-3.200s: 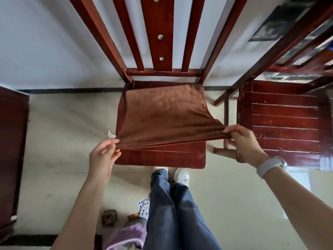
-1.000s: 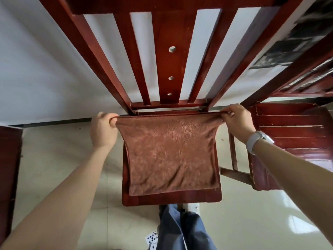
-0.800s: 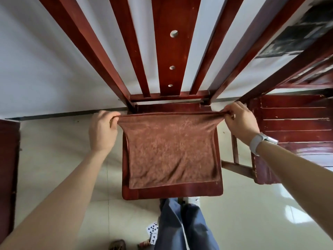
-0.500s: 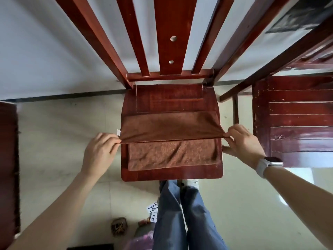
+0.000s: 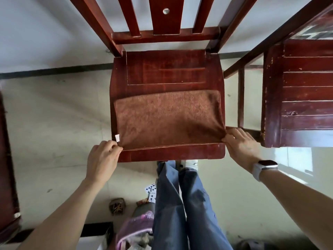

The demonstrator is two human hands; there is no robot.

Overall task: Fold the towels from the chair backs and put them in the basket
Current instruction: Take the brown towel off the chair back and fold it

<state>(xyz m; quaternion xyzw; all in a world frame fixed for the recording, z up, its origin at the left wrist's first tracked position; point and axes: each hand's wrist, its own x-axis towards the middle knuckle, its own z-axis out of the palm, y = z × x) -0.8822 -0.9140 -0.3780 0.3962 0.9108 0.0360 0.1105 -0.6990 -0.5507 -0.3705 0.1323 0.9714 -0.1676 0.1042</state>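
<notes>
Towel [image 5: 167, 118], brown, now doubled flat on the chair seat [image 5: 165, 69]; half a second ago its upper layer was held raised. Left hand [image 5: 102, 157] pinches the 7 o'clock corner beside a blank white tag [image 5: 117, 138]; right hand [image 5: 241, 147] pinches the 5 o'clock corner. Playing cards [image 5: 151, 191] lie on the floor at 6 o'clock.

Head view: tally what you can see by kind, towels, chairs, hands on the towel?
Brown towel, folded on the middle chair's seat: 1
Red wooden chairs, middle chair and right chair: 2
Hands pinching the towel's near corners, left hand and right hand: 2
Total: 5
</notes>
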